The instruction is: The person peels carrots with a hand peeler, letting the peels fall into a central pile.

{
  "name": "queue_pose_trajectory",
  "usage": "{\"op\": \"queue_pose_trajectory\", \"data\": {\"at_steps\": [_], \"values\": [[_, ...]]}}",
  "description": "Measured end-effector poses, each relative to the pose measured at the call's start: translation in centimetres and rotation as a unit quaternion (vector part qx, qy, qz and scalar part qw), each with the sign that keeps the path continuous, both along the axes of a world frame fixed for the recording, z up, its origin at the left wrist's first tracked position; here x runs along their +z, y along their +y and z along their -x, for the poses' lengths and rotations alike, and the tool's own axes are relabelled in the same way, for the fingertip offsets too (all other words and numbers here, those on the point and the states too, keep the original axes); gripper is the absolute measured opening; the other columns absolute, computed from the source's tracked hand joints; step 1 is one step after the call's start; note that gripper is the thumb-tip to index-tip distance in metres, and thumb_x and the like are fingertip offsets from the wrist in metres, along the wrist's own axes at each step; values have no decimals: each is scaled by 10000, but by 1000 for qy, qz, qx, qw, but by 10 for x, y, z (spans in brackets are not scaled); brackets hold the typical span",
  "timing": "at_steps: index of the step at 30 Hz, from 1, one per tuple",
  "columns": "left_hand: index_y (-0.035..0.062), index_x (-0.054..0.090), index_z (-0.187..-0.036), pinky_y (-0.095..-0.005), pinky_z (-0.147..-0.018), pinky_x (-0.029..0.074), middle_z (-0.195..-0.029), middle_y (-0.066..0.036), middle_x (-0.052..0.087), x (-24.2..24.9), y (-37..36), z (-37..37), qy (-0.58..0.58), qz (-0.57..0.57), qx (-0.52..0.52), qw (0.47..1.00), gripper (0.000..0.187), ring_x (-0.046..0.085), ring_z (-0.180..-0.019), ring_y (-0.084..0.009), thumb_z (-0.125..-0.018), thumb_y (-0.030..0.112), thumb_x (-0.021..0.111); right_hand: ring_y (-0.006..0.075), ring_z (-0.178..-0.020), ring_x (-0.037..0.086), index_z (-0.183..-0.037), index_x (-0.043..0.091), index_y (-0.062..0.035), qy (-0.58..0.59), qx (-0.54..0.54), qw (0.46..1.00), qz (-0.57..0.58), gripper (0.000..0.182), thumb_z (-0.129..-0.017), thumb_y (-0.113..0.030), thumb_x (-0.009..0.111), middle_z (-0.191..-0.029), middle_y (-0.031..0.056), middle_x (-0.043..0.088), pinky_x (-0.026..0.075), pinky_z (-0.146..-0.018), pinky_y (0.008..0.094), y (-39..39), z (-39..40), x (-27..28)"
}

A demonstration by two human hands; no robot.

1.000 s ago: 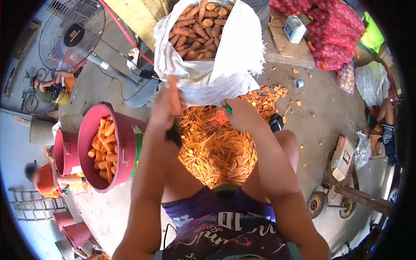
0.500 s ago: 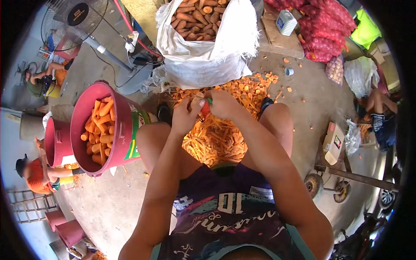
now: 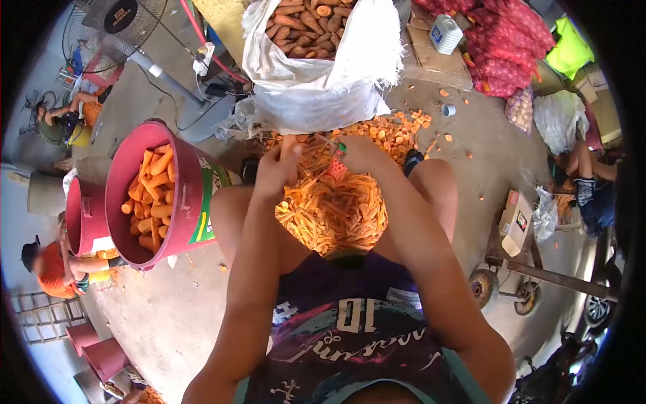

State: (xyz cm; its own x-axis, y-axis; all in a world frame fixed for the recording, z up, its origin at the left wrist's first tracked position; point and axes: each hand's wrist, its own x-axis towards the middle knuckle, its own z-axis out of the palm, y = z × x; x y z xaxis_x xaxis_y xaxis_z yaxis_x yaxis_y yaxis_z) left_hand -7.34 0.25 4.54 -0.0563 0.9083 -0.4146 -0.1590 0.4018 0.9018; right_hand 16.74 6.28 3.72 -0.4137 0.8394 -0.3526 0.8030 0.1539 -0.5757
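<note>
My left hand point(image 3: 276, 170) is closed around a carrot point(image 3: 289, 143) whose orange end sticks up past the fingers. In my right hand point(image 3: 358, 156) is a peeler point(image 3: 336, 168) with red and green parts, its blade side turned toward the left hand. A gap separates the peeler from the carrot. Below both hands, between my knees, lies a heap of orange carrot peelings point(image 3: 336, 215). Cut carrot ends point(image 3: 393, 138) are scattered on the floor beyond my right hand.
A white sack point(image 3: 316, 101) full of unpeeled carrots stands ahead. On the left is a red tub point(image 3: 176, 202) of peeled carrots, near a standing fan point(image 3: 121, 17). Red net bags point(image 3: 505, 47) and a wheeled cart point(image 3: 501, 252) are at right. Other people sit at both sides.
My hands have moved apart, the left one going left and slightly down. The carrot end and the peeler, close together before, now show separately.
</note>
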Motion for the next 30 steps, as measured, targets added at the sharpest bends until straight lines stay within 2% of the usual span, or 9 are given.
{"op": "queue_pose_trajectory", "data": {"at_steps": [2, 3, 5, 7, 10, 14, 19, 22, 30], "values": [[43, 625, -1279, -348, -656, 554, -921, -38, 638, 32, -6, -4, -220, -72, 4, 973, 424, 639, -727, -178, -1072, 413, 631, 374, -966, 708, -1174, 727, -115, 14, -28, 999, -7, 238, -942, -134, 678, -1097, 203, 741, 557, -882, 482, -6, -8, 16], [43, 625, -1279, -348, -656, 554, -921, -38, 638, 14, -4, 1, -217, -60, -1, 974, 424, 639, -727, -178, -1072, 413, 631, 351, -976, 702, -1178, 726, -114, 55, -37, 998, -9, 235, -948, -150, 692, -1093, 187, 739, 552, -885, 479, -6, -15, 15], [61, 611, -1322, -370, -699, 564, -974, -57, 649, -23, 20, 12, -269, 25, 117, 956, 391, 658, -796, -196, -1082, 370, 600, 328, -987, 696, -1182, 725, -113, 93, -37, 995, -24, 234, -954, -166, 706, -1089, 172, 738, 546, -888, 476, 1, -19, 33], [79, 616, -1326, -375, -769, 575, -1022, -62, 652, -23, 18, 10, -230, 58, 137, 962, 351, 669, -896, -207, -1084, 333, 592, 267, -1044, 686, -1194, 726, -116, 121, -74, 989, 42, 265, -940, -186, 753, -1098, 130, 729, 534, -935, 420, 0, -17, 55], [102, 613, -1355, -388, -805, 583, -1087, -50, 674, -47, 22, 20, -300, 40, 62, 951, 346, 673, -935, -212, -1106, 338, 565, 229, -1085, 673, -1193, 723, -118, 217, -74, 973, -10, 346, -887, -229, 839, -1127, 86, 720, 516, -986, 369, 0, -22, 51], [101, 587, -1357, -368, -795, 583, -1084, -44, 657, -38, 22, 3, -289, 53, 77, 953, 323, 660, -915, -190, -1120, 320, 559, 251, -1071, 688, -1219, 700, -127, 239, -58, 969, -37, 515, -784, -283, 925, -1140, 97, 737, 523, -965, 373, 0, -11, 41], [99, 510, -1500, -370, -879, 599, -1263, -54, 668, -6, 8, -16, -238, 30, 37, 970, 424, 678, -1103, -182, -1146, 333, 492, 227, -1102, 666, -1175, 701, -123, 233, -45, 971, -2, 486, -780, -275, 940, -1160, 64, 729, 503, -1021, 370, -7, 2, 49], [103, 598, -1392, -355, -820, 585, -1195, -48, 708, -15, 11, -17, -285, 56, 18, 957, 359, 702, -975, -189, -1135, 345, 530, 232, -1089, 673, -1176, 699, -121, 238, -37, 971, -12, 488, -778, -269, 940, -1152, 67, 734, 507, -1017, 375, -7, 4, 38], [88, 615, -1381, -285, -779, 594, -1151, -22, 722, -17, 2, -16, -258, 81, -57, 961, 370, 700, -951, -147, -1133, 350, 529, 208, -1074, 676, -1185, 687, -119, 230, -87, 967, -65, 489, -785, -246, 938, -1117, 48, 733, 517, -981, 362, 10, -9, 23]]}}
